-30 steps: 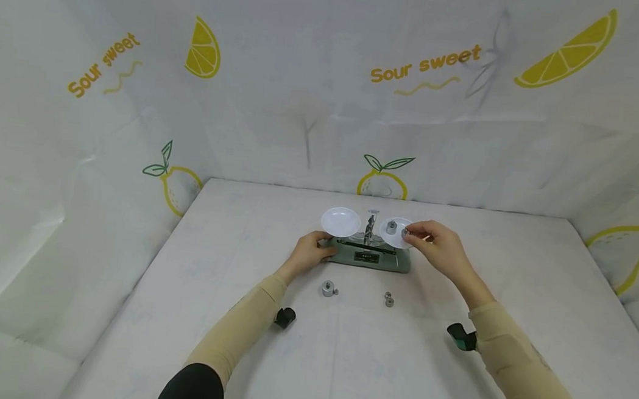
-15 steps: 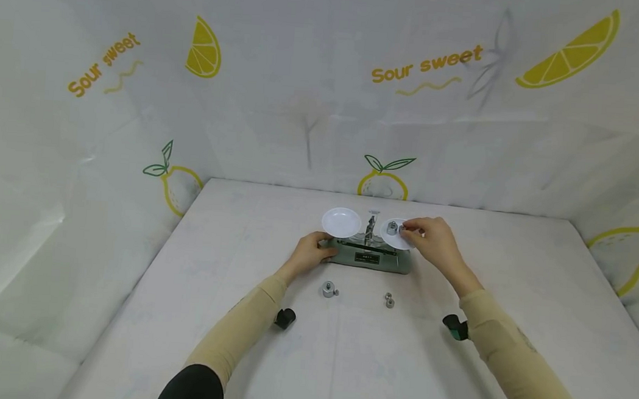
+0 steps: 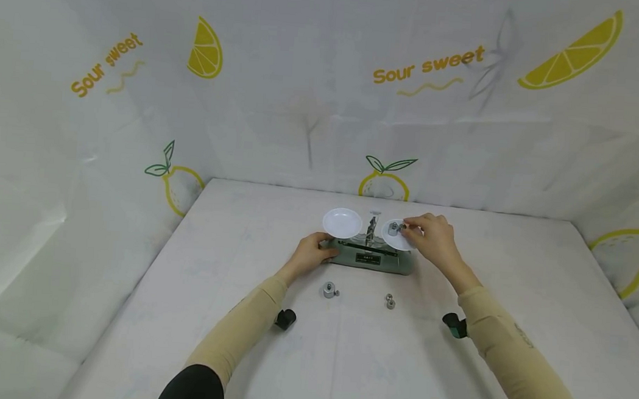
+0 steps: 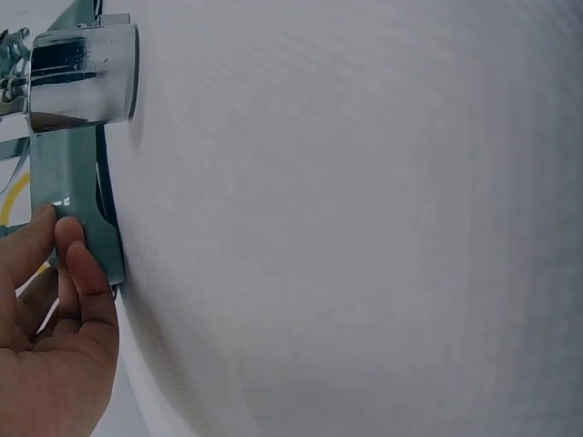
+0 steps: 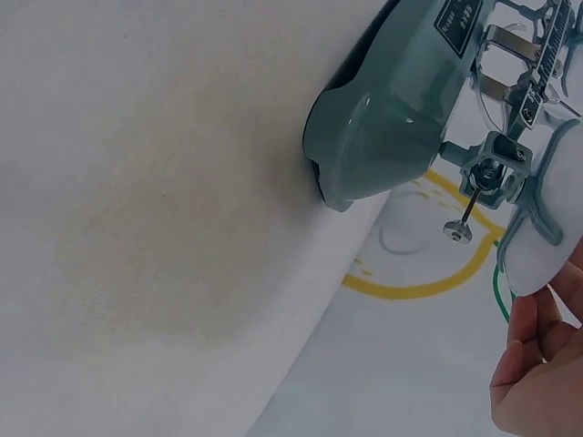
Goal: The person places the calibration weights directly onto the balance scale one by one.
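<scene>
A green balance scale (image 3: 370, 261) with two white pans stands toward the back of the table. Its left end is pinched between the thumb and fingers of my left hand (image 3: 309, 254), which the left wrist view shows on the green base (image 4: 68, 177). Over the right pan (image 3: 397, 243), my right hand (image 3: 433, 238) pinches a small metal weight (image 3: 402, 227) beside a larger weight (image 3: 393, 229) on that pan. Seen from the right wrist, the fingers (image 5: 524, 328) are at the pan's rim and the weight is hidden. The left pan (image 3: 342, 223) holds nothing.
In front of the scale, a larger metal weight (image 3: 329, 290) stands with a tiny one (image 3: 337, 293) next to it. Two small weights (image 3: 390, 301) sit farther right. A lemon-printed white sheet (image 3: 281, 99) hangs behind the table.
My right hand has moved slightly left and inward over the right pan, bringing the small weight close to the larger one. The left hand has kept its place on the base.
</scene>
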### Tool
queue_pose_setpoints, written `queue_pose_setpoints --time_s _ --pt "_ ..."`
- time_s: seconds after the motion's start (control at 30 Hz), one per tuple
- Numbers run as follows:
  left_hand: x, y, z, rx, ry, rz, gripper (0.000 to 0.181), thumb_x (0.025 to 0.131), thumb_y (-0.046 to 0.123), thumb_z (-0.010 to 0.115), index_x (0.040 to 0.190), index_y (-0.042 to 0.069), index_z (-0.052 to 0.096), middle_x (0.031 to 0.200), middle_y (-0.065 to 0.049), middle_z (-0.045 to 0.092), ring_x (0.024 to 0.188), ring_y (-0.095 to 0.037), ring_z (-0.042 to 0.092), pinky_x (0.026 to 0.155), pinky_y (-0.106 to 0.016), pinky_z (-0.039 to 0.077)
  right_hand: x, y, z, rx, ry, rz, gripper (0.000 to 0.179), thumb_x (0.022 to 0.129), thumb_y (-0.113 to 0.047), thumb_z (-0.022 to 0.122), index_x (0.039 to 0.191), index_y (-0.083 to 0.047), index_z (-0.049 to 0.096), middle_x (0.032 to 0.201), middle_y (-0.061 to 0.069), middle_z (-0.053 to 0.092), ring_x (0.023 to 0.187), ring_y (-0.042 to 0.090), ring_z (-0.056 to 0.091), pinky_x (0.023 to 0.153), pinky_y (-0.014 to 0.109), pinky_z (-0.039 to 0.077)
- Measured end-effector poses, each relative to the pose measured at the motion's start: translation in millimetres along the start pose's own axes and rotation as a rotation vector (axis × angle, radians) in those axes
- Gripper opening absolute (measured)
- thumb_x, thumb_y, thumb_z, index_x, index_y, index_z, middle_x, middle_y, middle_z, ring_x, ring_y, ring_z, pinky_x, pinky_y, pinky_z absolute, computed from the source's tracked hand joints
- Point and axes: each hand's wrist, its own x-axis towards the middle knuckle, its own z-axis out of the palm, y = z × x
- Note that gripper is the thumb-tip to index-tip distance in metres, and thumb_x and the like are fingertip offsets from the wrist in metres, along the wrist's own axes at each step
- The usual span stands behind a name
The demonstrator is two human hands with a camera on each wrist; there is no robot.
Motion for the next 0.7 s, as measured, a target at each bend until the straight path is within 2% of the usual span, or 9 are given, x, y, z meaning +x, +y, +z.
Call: queue_pose_setpoints --time_s 0.23,0.43,0.7 --pt "-0.5 1.3 -0.3 0.004 -0.001 0.000 0.046 0.095 0.015 0.071 0.134 -0.004 0.060 0.092 -0.016 0.075 0.070 -0.006 0.064 0.065 -0.016 0.049 -10.2 1 -4 0.101 0.059 -0.022 0.030 0.096 -0.006 0.067 0.122 0.007 0.068 0.107 0.028 0.070 0.101 0.045 0.059 0.091 0.057 0.041" --pt "-0.4 1.6 -0.5 0.004 0.002 -0.001 0.046 0.095 0.015 0.071 0.134 -0.004 0.060 0.091 -0.016 0.075 0.070 -0.007 0.064 0.065 -0.016 0.049 -23.2 0 -6 0.141 0.115 -0.081 0.030 0.094 -0.002 0.069 0.122 0.008 0.067 0.099 0.025 0.070 0.092 0.037 0.061 0.078 0.042 0.046" --pt "-2.3 1.6 0.3 -0.003 -0.001 -0.002 0.045 0.095 0.015 0.071 0.135 -0.004 0.060 0.093 -0.016 0.074 0.068 -0.004 0.061 0.065 -0.016 0.049 -48.1 -4 -1 0.148 0.178 -0.147 0.027 0.090 -0.001 0.075 0.116 0.003 0.071 0.091 0.012 0.070 0.083 0.017 0.056 0.074 0.029 0.046"
